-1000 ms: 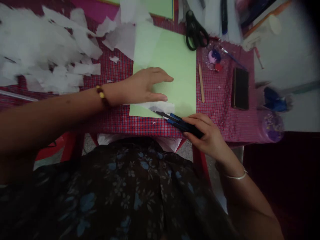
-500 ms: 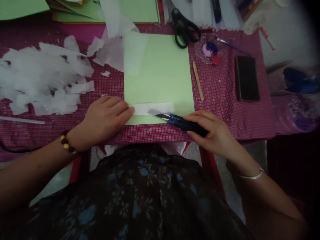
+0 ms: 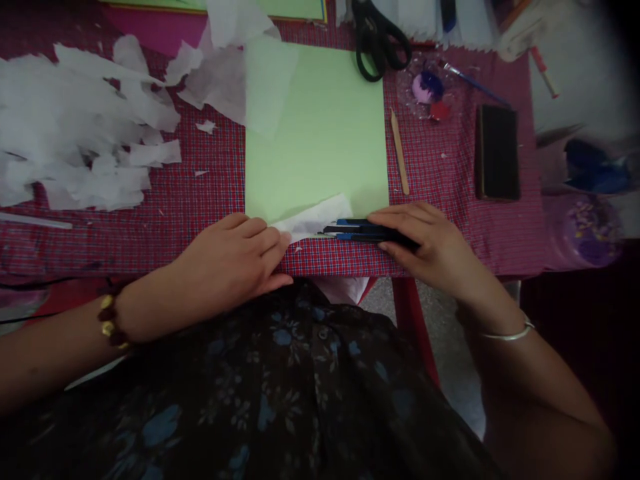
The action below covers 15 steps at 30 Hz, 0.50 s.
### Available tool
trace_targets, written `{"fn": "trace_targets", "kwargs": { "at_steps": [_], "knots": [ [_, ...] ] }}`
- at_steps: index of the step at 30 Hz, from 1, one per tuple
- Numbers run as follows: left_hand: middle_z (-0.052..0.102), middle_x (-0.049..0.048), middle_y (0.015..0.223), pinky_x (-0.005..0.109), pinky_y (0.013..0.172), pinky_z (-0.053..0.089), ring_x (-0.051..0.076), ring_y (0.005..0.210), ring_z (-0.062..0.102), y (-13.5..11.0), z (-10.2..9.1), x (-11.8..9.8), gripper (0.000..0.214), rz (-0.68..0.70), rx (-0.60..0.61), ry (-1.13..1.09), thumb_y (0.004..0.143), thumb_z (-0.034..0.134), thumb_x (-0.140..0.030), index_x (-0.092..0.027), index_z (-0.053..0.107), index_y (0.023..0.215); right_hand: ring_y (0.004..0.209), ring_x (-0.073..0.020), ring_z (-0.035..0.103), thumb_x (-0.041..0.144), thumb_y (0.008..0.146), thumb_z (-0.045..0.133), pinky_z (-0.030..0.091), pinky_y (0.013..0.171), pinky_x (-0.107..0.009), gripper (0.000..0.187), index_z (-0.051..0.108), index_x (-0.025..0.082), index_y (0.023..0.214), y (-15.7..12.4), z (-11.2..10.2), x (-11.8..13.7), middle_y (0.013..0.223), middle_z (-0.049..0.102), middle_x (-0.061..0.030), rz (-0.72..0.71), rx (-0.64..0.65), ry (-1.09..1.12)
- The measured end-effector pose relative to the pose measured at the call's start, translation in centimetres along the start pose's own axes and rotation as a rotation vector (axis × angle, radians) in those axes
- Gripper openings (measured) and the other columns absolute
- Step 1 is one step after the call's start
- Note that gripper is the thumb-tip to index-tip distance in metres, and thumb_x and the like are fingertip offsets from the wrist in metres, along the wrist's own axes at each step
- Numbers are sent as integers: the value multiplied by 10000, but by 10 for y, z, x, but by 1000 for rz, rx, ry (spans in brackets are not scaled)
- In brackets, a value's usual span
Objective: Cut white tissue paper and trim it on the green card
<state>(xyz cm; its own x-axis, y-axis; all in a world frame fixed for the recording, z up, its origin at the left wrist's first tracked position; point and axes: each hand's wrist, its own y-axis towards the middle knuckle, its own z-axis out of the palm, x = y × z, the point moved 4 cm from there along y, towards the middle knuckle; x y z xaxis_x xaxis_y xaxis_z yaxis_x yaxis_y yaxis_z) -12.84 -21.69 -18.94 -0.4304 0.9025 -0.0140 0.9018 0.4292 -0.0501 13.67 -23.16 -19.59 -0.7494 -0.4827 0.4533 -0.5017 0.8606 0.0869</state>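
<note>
My left hand (image 3: 237,257) rests at the table's front edge, its fingers closed on the left end of a folded white paper strip (image 3: 323,212). The strip is tilted, its right end raised toward the back. My right hand (image 3: 427,247) grips a slim black and blue stapler (image 3: 373,231). Its front end points left and meets the strip's lower edge; whether the paper sits between its jaws I cannot tell. Under the strip lies a light green sheet (image 3: 320,127), with its near edge by both hands.
White torn paper (image 3: 85,127) is heaped at the left. Black-handled scissors (image 3: 380,43) touch the green sheet's far right corner. A wooden stick (image 3: 399,153), a paint dish (image 3: 425,87), a brush (image 3: 475,83) and a dark phone (image 3: 498,152) lie on the right.
My left hand has moved right and nearer to my body, tilting the strip. The stapler has turned more level. The table's things appear slightly higher in view.
</note>
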Motion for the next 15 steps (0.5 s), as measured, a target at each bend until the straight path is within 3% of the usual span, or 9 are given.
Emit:
{"fn": "trace_targets", "kwargs": {
  "at_steps": [2, 4, 10, 15],
  "knots": [
    [656, 88, 867, 385, 768, 444, 250, 850, 585, 8, -3, 8, 452, -20, -20, -45, 987, 415, -519, -169, 700, 1004, 1135, -291, 625, 153, 888, 590, 488, 987, -498, 411, 606, 263, 1283, 2, 1, 1, 1225, 682, -65, 5, 3, 6],
    [639, 86, 888, 401, 799, 435, 253, 876, 570, 21, -5, 18, 447, -68, -62, -75, 1011, 366, -469, -177, 697, 946, 1134, -288, 623, 147, 881, 598, 488, 986, -493, 421, 603, 265, 1286, 3, 2, 1, 1223, 681, -63, -4, -2, 11],
    [552, 152, 1319, 527, 1068, 315, 317, 1187, 474, 60, 14, 38, 438, -231, -139, -212, 1007, 333, -392, -150, 553, 1298, 1106, -285, 628, 159, 901, 596, 500, 952, -494, 422, 589, 271, 1308, 1, 2, 2, 1197, 684, -68, -17, -8, 20],
    [364, 123, 1548, 562, 1165, 162, 347, 1398, 301, 66, 31, 46, 545, -278, -139, -297, 989, 324, -461, -178, 431, 1442, 1089, -296, 631, 184, 901, 614, 503, 946, -505, 449, 575, 308, 1330, -4, 1, 9, 1214, 673, -59, 4, 14, 25]
  ]
}}
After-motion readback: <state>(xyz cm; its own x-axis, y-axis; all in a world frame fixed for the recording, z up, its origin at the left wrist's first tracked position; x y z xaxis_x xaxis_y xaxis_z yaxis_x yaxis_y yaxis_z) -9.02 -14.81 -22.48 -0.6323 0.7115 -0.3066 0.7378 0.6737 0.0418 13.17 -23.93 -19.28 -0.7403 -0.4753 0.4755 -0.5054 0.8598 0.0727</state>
